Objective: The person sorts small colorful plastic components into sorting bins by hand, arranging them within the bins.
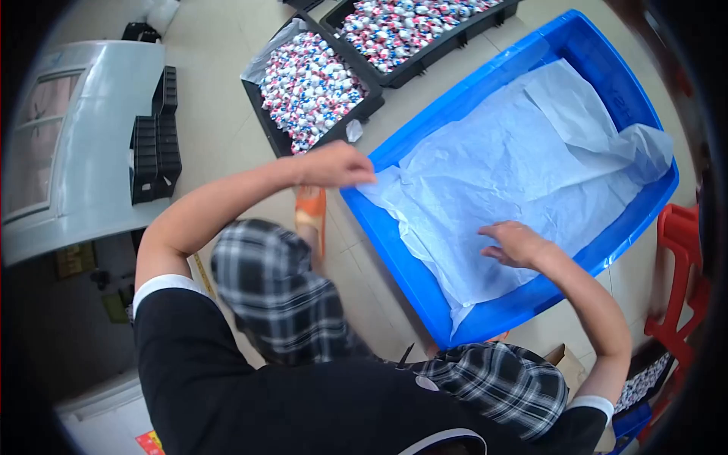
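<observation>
A large blue plastic tub (pixel 409 284) stands on the floor in front of me. Inside it lies a thin, crumpled white sheet (pixel 485 174), which looks bluish in the tub. My left hand (pixel 337 164) is closed at the tub's left rim, its fingertips pinching a corner of that sheet. Over the near middle of the sheet is my right hand (pixel 516 244), with fingers spread and nothing held. I cannot tell whether it touches the sheet. At the tub's far right end, the sheet bunches up against the wall.
Two black crates (pixel 371 102) (pixel 425 68) full of small red, white and blue wrapped pieces stand beyond the tub. Empty-looking black trays (pixel 155 155) lean by a pale glossy panel (pixel 114 98) at left. A red plastic stool (pixel 675 265) stands at right.
</observation>
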A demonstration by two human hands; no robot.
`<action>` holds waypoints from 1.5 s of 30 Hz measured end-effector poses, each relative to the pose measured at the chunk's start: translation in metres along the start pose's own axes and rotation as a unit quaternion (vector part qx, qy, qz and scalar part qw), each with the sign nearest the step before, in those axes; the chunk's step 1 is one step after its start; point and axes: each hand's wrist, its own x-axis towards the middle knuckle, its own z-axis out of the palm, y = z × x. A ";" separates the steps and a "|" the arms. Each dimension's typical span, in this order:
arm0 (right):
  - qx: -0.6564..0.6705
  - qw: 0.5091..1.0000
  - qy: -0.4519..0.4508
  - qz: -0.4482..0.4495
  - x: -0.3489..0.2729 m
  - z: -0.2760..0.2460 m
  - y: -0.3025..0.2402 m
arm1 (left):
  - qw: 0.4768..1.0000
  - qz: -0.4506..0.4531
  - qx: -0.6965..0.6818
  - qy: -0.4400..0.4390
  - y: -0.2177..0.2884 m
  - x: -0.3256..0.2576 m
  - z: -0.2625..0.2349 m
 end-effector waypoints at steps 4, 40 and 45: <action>0.038 0.995 -0.047 0.081 0.015 -0.090 -0.036 | 0.977 -0.104 -0.008 0.186 -0.107 0.014 -0.013; 0.389 0.614 0.642 0.243 0.479 -0.067 -0.206 | 0.813 0.002 -0.195 0.548 -0.267 0.070 -0.019; 0.404 0.572 0.692 0.177 0.489 -0.057 -0.195 | 0.805 0.010 -0.260 0.533 -0.275 0.077 -0.016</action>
